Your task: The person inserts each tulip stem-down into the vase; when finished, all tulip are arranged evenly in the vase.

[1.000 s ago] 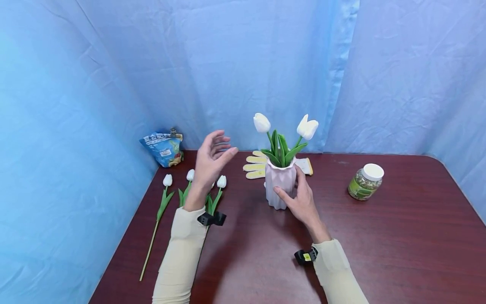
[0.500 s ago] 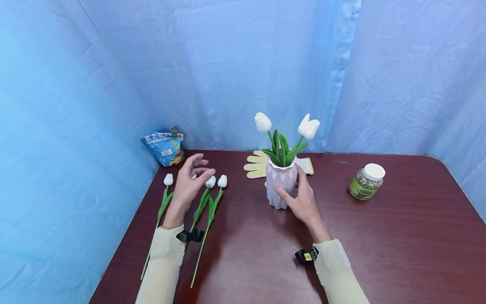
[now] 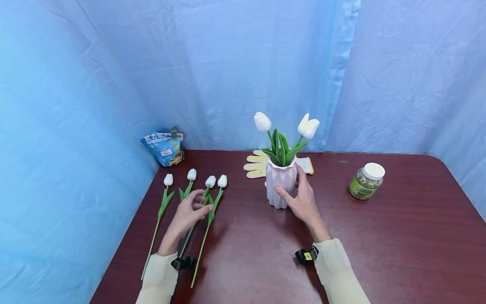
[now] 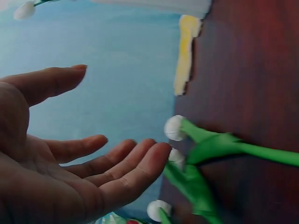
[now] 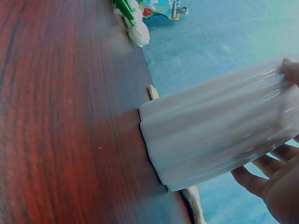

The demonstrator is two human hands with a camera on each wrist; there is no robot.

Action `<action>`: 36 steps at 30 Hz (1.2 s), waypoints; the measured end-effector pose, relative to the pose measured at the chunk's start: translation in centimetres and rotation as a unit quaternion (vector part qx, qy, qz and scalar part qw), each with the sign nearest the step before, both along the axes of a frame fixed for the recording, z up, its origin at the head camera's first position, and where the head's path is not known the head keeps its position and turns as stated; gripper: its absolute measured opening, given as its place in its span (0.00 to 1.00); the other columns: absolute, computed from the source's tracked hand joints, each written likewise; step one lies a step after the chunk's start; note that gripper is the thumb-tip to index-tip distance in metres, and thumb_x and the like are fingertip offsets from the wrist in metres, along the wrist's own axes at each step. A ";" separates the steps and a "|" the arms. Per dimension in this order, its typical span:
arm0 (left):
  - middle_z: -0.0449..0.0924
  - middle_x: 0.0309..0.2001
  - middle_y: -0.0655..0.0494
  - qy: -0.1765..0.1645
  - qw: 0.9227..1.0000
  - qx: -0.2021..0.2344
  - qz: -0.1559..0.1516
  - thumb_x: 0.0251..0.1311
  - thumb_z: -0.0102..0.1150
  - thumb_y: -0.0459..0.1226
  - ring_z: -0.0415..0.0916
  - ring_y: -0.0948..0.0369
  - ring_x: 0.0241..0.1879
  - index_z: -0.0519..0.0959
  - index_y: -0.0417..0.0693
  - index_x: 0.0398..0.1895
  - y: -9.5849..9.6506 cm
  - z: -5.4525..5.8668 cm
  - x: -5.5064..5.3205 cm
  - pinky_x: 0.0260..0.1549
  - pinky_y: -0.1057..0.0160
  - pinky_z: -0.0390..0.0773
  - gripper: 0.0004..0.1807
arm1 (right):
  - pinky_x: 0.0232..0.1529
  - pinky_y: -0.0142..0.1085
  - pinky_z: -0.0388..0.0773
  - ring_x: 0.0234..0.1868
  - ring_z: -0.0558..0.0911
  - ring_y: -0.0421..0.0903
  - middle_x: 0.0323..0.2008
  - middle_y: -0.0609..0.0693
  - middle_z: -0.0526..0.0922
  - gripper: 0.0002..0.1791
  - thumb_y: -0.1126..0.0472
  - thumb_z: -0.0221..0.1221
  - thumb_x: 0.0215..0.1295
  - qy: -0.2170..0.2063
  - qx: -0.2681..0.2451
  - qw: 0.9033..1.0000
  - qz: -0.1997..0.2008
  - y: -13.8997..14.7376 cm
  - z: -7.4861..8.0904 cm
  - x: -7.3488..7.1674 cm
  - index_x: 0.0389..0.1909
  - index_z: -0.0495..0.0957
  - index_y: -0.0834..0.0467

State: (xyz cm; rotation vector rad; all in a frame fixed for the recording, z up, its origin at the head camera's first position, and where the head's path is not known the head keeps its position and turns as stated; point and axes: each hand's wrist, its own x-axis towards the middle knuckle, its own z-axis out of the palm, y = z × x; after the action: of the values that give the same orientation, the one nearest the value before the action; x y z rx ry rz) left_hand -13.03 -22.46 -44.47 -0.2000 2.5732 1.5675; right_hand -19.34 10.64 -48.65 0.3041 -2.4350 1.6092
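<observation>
My right hand grips a pale, ribbed flower vase, thumb on the near side and fingers curled around its right side. The vase stands upright on the table, and two white tulips with green leaves rise from its mouth. To the left, my left hand hovers over several white tulips lying side by side with their stems toward me. Its fingers are loosely bent, thumb apart, with nothing between them; the left wrist view shows the bare palm and the tulip heads past the fingertips.
Behind the vase lies a white-and-yellow work glove, partly hidden by it. A blue clipped snack pouch stands at the back left corner. On the right is a white-lidded jar. Blue curtains hang along the table's back and left edges.
My left hand has moved left and toward me, away from the vase side and down over the lying tulips. My right hand stays on the vase.
</observation>
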 end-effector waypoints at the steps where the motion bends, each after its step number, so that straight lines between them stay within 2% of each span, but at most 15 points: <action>1: 0.73 0.62 0.33 -0.003 1.000 -0.004 0.000 0.62 0.65 0.38 0.80 0.45 0.52 0.64 0.39 0.71 0.0 -0.3 0.3 0.44 0.50 0.87 0.35 | 0.65 0.58 0.74 0.68 0.73 0.59 0.71 0.61 0.67 0.49 0.51 0.68 0.62 0.000 0.000 1.000 0.000 0.0 0.0 0.0 0.78 0.50 0.54; 8: 0.77 0.54 0.36 -0.017 0.998 -0.062 0.009 0.58 0.68 0.38 0.83 0.51 0.43 0.67 0.36 0.69 0.3 -2.0 2.2 0.33 0.60 0.86 0.36 | 0.65 0.59 0.74 0.68 0.73 0.59 0.72 0.61 0.66 0.50 0.51 0.68 0.61 0.003 -0.001 1.000 0.001 -0.1 -0.1 0.1 0.78 0.50 0.54; 14: 0.79 0.52 0.38 -0.008 0.992 -0.123 0.006 0.59 0.68 0.39 0.83 0.53 0.41 0.69 0.35 0.66 0.2 -2.8 3.3 0.34 0.58 0.83 0.34 | 0.65 0.59 0.74 0.68 0.73 0.59 0.72 0.60 0.66 0.50 0.50 0.68 0.61 0.007 -0.003 1.000 0.001 0.0 0.0 0.1 0.78 0.50 0.54; 20: 0.76 0.47 0.38 -0.027 0.995 -0.096 0.017 0.58 0.67 0.35 0.80 0.58 0.32 0.70 0.32 0.63 0.3 -3.4 4.2 0.27 0.61 0.82 0.31 | 0.65 0.59 0.74 0.68 0.73 0.59 0.72 0.61 0.66 0.50 0.50 0.68 0.62 0.004 0.004 1.000 0.003 0.0 0.0 0.0 0.78 0.50 0.54; 23: 0.76 0.42 0.40 -0.027 0.994 -0.104 0.023 0.57 0.68 0.34 0.78 0.61 0.28 0.72 0.30 0.60 0.4 -3.6 4.6 0.23 0.63 0.82 0.29 | 0.64 0.59 0.74 0.68 0.73 0.60 0.72 0.61 0.66 0.50 0.51 0.68 0.62 0.006 0.002 1.000 0.003 -0.1 0.0 0.0 0.78 0.50 0.54; 28: 0.75 0.33 0.46 -0.021 0.987 -0.161 0.019 0.56 0.68 0.35 0.74 0.63 0.21 0.77 0.29 0.52 0.7 -3.8 4.9 0.20 0.65 0.75 0.23 | 0.64 0.59 0.75 0.68 0.74 0.59 0.71 0.61 0.67 0.50 0.51 0.68 0.61 0.006 -0.001 1.000 0.003 -0.1 -0.1 -0.1 0.78 0.50 0.55; 32: 0.73 0.29 0.49 -0.012 0.977 -0.213 0.010 0.54 0.70 0.35 0.68 0.61 0.24 0.79 0.32 0.44 1.0 -4.0 4.9 0.25 0.64 0.69 0.18 | 0.64 0.58 0.75 0.68 0.73 0.59 0.71 0.61 0.66 0.50 0.51 0.68 0.62 0.002 -0.002 1.000 0.006 0.0 0.0 0.0 0.78 0.50 0.54; 36: 0.74 0.30 0.48 -0.004 0.967 -0.254 0.007 0.51 0.70 0.33 0.69 0.56 0.29 0.77 0.36 0.37 1.4 -4.2 4.6 0.30 0.59 0.73 0.14 | 0.64 0.58 0.75 0.68 0.74 0.59 0.71 0.61 0.66 0.50 0.50 0.68 0.61 0.000 -0.005 1.000 0.005 0.0 0.1 0.1 0.78 0.50 0.54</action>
State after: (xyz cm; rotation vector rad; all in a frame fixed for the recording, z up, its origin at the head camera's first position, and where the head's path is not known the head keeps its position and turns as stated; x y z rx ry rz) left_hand -8.40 -21.04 -48.64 -0.2662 2.9186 0.8723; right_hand -19.27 10.64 -48.54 0.3151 -2.4294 1.6244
